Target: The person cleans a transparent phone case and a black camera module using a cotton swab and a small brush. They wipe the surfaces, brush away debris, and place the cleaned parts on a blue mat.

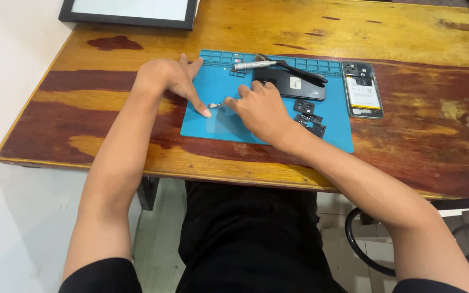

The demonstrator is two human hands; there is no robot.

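Note:
A blue work mat (335,133) lies on the wooden table. My right hand (261,108) grips a thin metal pry tool (216,104), its tip pointing left over a clear rectangular sheet (221,120) on the mat. My left hand (173,78) rests at the mat's left edge, its forefinger stretched down to touch the sheet beside the tool tip. Behind my right hand lies a black phone back cover (294,84). A silver screwdriver (253,64) and black tweezers (305,73) lie at the mat's far edge.
An opened phone with its battery showing (362,89) lies just right of the mat. Small black frame parts (308,116) sit on the mat. A black-framed board (131,13) lies at the table's far left. The wooden table's (419,152) front edge is close to me.

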